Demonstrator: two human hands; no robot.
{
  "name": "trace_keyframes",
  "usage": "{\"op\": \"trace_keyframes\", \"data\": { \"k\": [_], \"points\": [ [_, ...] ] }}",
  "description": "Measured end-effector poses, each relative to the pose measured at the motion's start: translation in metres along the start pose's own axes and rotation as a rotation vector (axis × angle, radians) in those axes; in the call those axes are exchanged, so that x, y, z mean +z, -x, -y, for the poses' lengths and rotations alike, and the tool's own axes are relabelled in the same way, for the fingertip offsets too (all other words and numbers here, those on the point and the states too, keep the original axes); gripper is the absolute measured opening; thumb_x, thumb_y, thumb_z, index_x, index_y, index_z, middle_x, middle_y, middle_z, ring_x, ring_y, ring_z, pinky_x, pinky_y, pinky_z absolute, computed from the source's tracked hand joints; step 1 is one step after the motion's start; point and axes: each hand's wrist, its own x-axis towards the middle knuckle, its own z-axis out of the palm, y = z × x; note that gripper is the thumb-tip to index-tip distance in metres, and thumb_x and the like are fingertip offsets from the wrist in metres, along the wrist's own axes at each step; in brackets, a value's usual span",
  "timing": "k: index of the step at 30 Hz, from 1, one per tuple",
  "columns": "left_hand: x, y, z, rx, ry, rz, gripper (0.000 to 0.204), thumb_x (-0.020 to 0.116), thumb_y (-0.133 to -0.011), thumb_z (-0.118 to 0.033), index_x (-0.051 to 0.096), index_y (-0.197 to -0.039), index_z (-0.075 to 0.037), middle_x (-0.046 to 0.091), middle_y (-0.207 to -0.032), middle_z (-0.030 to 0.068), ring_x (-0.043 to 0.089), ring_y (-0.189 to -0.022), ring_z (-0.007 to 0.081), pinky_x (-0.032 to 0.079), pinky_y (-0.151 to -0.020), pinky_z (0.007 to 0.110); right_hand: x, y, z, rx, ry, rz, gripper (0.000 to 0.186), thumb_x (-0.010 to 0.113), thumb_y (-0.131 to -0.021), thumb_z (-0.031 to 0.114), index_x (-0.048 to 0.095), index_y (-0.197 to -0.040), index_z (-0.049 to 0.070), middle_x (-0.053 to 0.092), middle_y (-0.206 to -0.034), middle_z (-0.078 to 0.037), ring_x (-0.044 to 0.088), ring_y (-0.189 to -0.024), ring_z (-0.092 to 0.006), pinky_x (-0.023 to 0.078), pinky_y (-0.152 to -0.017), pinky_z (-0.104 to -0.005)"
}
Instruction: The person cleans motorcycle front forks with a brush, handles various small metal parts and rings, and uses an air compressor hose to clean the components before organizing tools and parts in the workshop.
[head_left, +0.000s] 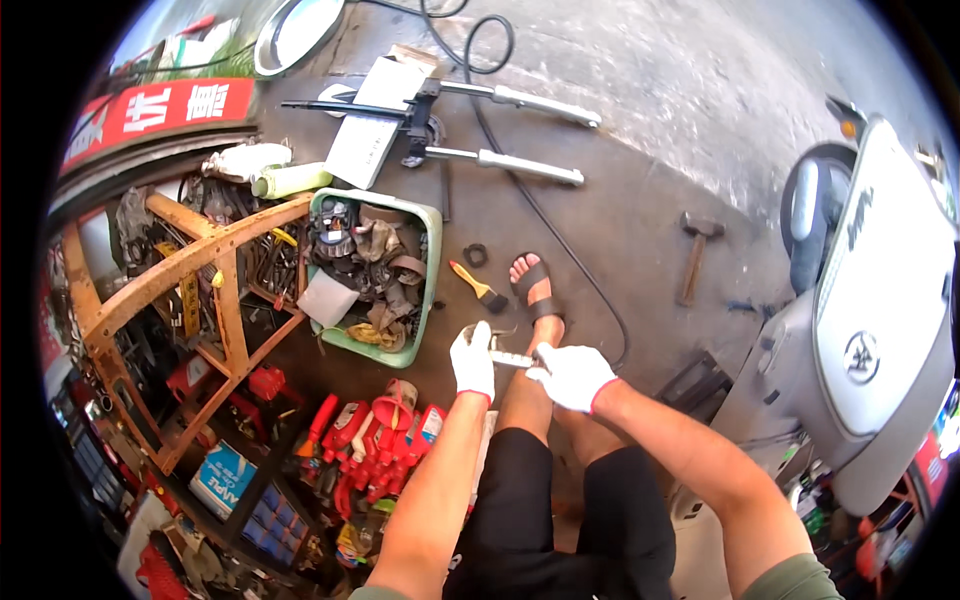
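I hold a short, silver, rod-like metal piece [512, 359] between my two gloved hands, above my leg. My left hand [474, 362], in a white glove with a red cuff edge, closes on its left end. The right end is in the closed fingers of my right hand [574, 378], gloved the same way. What kind of part it is does not show clearly. Ahead of my left hand a paintbrush [476, 285] with a yellow and red handle lies on the floor, beside a small black ring [475, 255].
A green bin [432, 270] full of used parts stands left, by a rusty metal frame [230, 300]. Red bottles [385, 440] crowd below it. Ahead lie a front fork assembly [500, 125] and a black cable [545, 210]. A hammer [694, 255] and a scooter [850, 320] are right.
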Motion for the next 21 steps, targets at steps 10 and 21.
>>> {"op": "trace_keyframes", "data": {
  "k": [10,21],
  "points": [
    [-0.035,-0.034,-0.059,-0.158,0.238,-0.111,0.019,0.06,-0.099,-0.028,0.063,-0.097,-0.01,0.058,-0.077,-0.0011,0.054,-0.059,0.0107,0.041,-0.045,0.026,-0.022,-0.061,0.061,0.191,-0.217,0.078,0.053,0.048,-0.099,0.048,0.057,-0.112,-0.003,0.067,-0.097,-0.027,0.065,-0.092,-0.0455,0.051,-0.081,-0.0491],
    [-0.064,-0.025,-0.025,-0.27,0.692,-0.352,0.009,0.054,-0.093,-0.011,0.059,-0.101,-0.009,0.062,-0.079,0.0045,0.061,-0.071,0.0185,0.052,-0.065,0.033,-0.103,-0.157,0.028,0.245,0.13,-0.242,0.036,0.064,-0.086,0.036,0.065,-0.109,0.008,0.069,-0.101,-0.02,0.066,-0.097,-0.0393,0.052,-0.087,-0.0462]
  ]
}}
